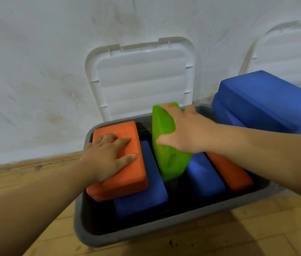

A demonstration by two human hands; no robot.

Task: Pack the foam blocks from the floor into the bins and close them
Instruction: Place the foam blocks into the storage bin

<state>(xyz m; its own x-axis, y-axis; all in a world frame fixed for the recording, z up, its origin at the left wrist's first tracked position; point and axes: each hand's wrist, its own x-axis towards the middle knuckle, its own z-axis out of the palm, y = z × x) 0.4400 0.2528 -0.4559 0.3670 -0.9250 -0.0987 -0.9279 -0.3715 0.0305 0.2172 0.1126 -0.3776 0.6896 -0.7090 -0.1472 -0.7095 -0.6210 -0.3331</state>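
A grey bin [146, 235] stands on the floor against the wall, and its white lid [142, 78] leans upright behind it. My left hand [107, 156] rests flat on an orange foam block [125, 180] that lies over a blue block [146, 198] in the bin's left side. My right hand [184, 130] grips a green block [166, 156] standing on edge in the middle of the bin. To its right lie another blue block [205, 178] and an orange block [231, 172].
Several large blue blocks [264, 102] are piled at the right, over a second bin whose white lid [290, 50] leans on the wall. The white wall is close behind. Wooden floor [257, 228] surrounds the bin.
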